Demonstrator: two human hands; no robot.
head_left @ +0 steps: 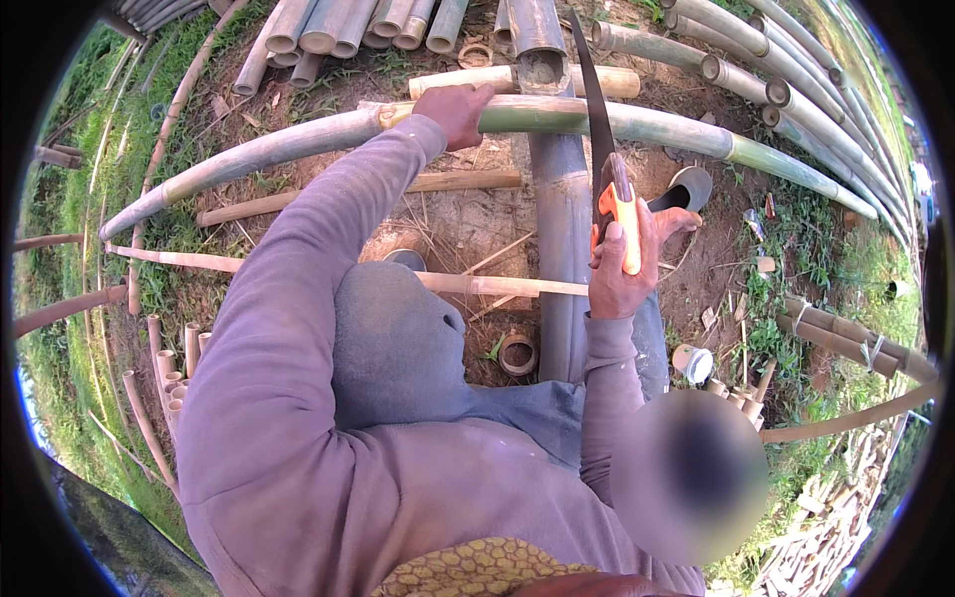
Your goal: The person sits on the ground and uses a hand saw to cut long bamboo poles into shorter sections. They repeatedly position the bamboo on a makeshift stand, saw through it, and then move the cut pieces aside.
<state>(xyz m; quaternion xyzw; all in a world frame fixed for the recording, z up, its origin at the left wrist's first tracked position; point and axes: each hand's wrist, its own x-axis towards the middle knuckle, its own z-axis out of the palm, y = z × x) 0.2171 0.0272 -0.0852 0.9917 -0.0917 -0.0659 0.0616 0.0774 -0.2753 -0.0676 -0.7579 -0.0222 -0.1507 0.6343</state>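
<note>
Right now my left hand (455,109) is closed down over the long green bamboo pole (617,121), pinning it where it lies across the thick grey bamboo trunk (562,229) that serves as a rest. My right hand (619,271) is wrapped tight round the orange handle of the pruning saw (600,129), its dark curved blade pointing away from me and crossing the pole just to the right of my left hand.

How far along? The blade sits at the pole, but I cannot tell whether a kerf has opened yet — the teeth hide the spot. The pole looks whole from end to end, so I judge this cut barely begun or not begun, with the full thickness left to go through. Earlier work shows in what lies about: a short pale length of bamboo (527,80) just beyond the pole, and two cut rings — one on the soil near my knee (517,353), one up by the stacked ends (476,54).

Counting what I can: one saw, one pole under my hands, one grey trunk beneath it. A stack of cut poles (358,25) at the top shows about eight ends; another row at the upper right (776,95) shows some five or six. At my left stands a cluster of thin short tubes (174,363), roughly six. A dark sandal (686,189) lies by the trunk.
</note>
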